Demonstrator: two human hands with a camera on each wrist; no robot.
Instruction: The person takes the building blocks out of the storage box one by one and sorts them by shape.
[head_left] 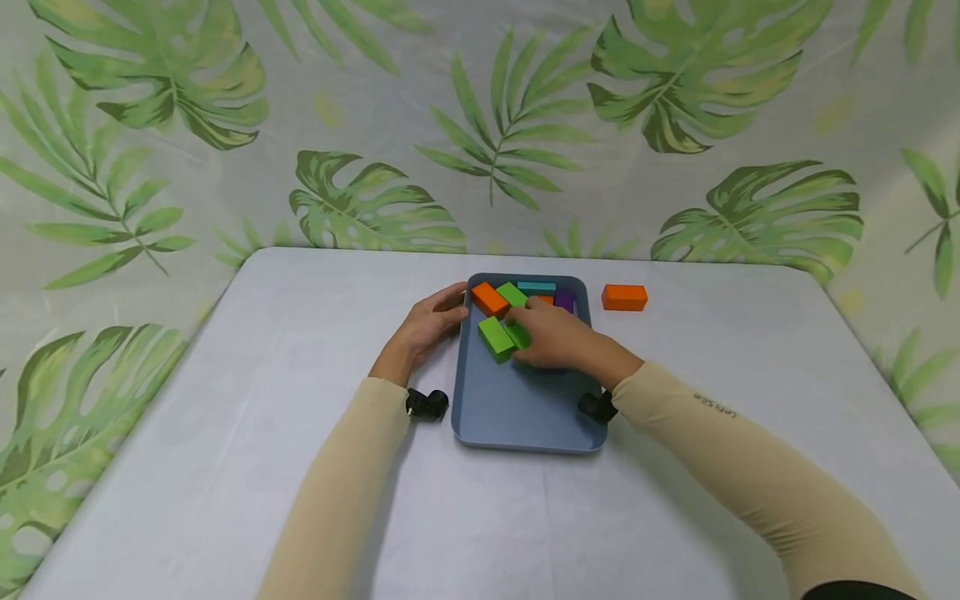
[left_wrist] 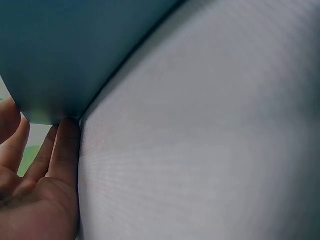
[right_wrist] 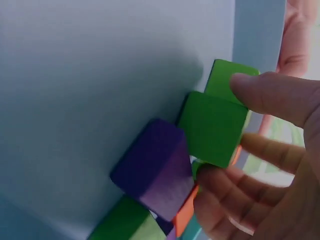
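Note:
A blue-grey tray (head_left: 517, 408) holds several coloured blocks bunched at its far end. My right hand (head_left: 558, 337) reaches into it, thumb and fingers on either side of a green block (right_wrist: 215, 127), pinching it. Against that one lies another green block (head_left: 496, 339), and a purple block (right_wrist: 155, 167) sits close by in the right wrist view. My left hand (head_left: 430, 323) is at the tray's left side, its extended fingers (left_wrist: 65, 150) touching the outer wall. The right hand partly covers the blocks behind it in the head view.
An orange block (head_left: 624, 297) lies on the white-covered table (head_left: 300, 333), right of the tray. Inside the tray are also an orange block (head_left: 490, 299), a teal block (head_left: 536, 288) and a purple one at the far right. A leaf-patterned cloth (head_left: 525, 208) hangs behind.

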